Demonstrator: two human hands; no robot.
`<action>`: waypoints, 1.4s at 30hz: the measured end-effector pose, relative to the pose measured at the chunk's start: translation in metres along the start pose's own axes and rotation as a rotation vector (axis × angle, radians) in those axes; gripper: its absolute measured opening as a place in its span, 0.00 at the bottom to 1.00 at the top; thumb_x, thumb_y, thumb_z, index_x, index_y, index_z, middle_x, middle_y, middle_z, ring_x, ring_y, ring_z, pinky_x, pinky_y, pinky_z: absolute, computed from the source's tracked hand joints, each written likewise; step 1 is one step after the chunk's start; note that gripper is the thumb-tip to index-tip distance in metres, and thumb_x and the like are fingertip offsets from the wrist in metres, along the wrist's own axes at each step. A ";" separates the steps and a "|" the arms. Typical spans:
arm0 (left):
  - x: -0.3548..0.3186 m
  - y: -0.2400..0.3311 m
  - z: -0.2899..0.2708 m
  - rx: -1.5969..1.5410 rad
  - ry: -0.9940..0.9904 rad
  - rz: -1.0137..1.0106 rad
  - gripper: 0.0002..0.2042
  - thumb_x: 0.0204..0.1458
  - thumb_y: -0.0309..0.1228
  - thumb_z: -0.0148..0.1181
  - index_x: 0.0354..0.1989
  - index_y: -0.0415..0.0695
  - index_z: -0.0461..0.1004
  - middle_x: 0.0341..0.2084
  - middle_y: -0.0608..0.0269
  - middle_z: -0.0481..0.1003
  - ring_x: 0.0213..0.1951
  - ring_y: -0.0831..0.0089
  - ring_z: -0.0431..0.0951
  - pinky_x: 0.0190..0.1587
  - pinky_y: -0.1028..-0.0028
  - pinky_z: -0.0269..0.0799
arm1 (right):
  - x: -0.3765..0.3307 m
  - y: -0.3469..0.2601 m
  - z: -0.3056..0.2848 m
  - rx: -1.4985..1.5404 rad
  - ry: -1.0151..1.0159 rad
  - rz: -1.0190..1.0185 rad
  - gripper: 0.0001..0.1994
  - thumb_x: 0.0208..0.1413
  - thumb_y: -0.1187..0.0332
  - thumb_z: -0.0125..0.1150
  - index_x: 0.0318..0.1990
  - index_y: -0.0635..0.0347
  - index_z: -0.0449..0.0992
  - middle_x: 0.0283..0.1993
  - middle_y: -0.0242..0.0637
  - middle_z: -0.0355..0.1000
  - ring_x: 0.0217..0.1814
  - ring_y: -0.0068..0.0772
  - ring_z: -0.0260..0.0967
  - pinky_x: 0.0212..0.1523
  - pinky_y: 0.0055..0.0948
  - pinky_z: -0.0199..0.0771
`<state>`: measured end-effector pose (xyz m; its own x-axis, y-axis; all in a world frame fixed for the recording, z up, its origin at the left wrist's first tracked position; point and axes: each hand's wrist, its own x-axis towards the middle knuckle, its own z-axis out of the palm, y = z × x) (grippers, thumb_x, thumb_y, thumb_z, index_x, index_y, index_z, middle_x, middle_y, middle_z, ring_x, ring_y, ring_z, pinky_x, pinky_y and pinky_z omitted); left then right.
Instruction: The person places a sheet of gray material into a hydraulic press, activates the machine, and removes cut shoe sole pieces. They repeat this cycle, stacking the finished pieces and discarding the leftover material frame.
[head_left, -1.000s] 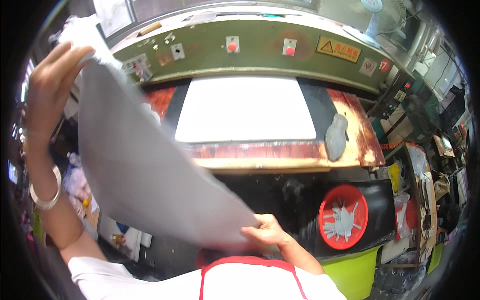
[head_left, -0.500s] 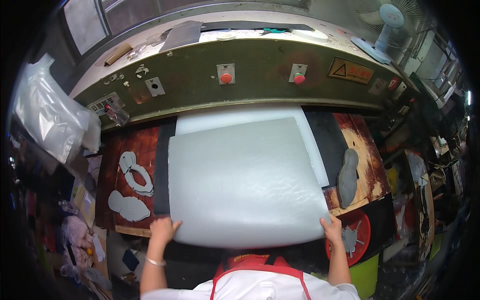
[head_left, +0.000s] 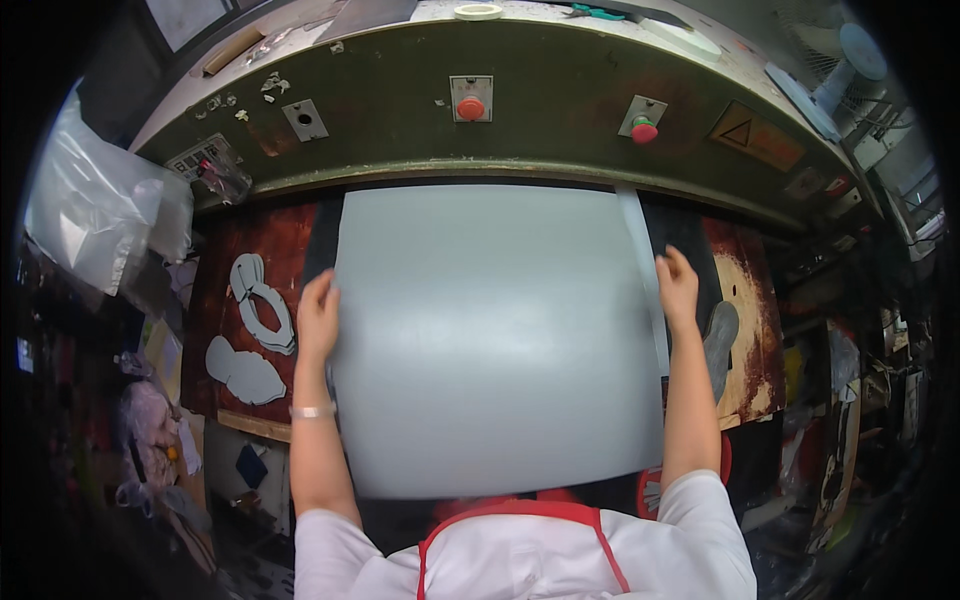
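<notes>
A: Where to find the grey sheet (head_left: 490,340)?

B: Centre of the frame, over a white sheet (head_left: 635,220) visible along the right edge.

A: Finger state?

B: Left hand (head_left: 318,315): loosely curled at the grey edge; contact impossible to tell. Right hand (head_left: 678,288): slightly parted, empty, beside the white strip.

A: Correct laying method?

B: Press evenly from both sides; square edges; flatten any bulge.

My left hand (head_left: 319,315) is at the left edge of a broad grey sheet (head_left: 490,350), my right hand (head_left: 678,290) — fingers loosely bent — just beside its right edge, where a white sheet (head_left: 647,262) peeks out, while grey cut-outs (head_left: 252,376) lie off to my left.
</notes>
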<state>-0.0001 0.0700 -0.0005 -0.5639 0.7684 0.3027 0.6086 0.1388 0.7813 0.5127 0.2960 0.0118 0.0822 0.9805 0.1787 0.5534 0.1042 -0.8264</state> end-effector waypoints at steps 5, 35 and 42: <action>-0.160 0.014 -0.033 0.638 -0.020 -0.189 0.16 0.52 0.30 0.59 0.47 0.36 0.71 0.36 0.46 0.70 0.42 0.49 0.69 0.47 0.60 0.65 | -0.151 0.051 -0.054 -0.481 0.010 0.149 0.11 0.51 0.65 0.62 0.37 0.64 0.77 0.36 0.42 0.73 0.36 0.39 0.72 0.37 0.35 0.72; -0.069 -0.004 0.037 0.578 0.272 -0.054 0.15 0.50 0.34 0.59 0.44 0.39 0.74 0.31 0.50 0.75 0.37 0.53 0.75 0.41 0.60 0.71 | -0.140 0.134 -0.127 -0.530 0.066 -0.143 0.44 0.33 0.67 0.73 0.64 0.59 0.60 0.63 0.50 0.60 0.66 0.53 0.54 0.66 0.43 0.53; -0.070 0.001 0.031 0.519 0.194 -0.057 0.16 0.52 0.33 0.57 0.47 0.38 0.71 0.30 0.52 0.73 0.36 0.55 0.74 0.40 0.61 0.69 | -0.127 0.063 -0.120 0.067 0.022 0.162 0.36 0.42 0.70 0.68 0.62 0.60 0.62 0.61 0.46 0.61 0.62 0.42 0.59 0.61 0.38 0.59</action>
<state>0.0577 0.0360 -0.0375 -0.6665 0.6283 0.4013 0.7416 0.5043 0.4424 0.6371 0.1577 0.0011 0.1850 0.9814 0.0511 0.4748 -0.0437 -0.8790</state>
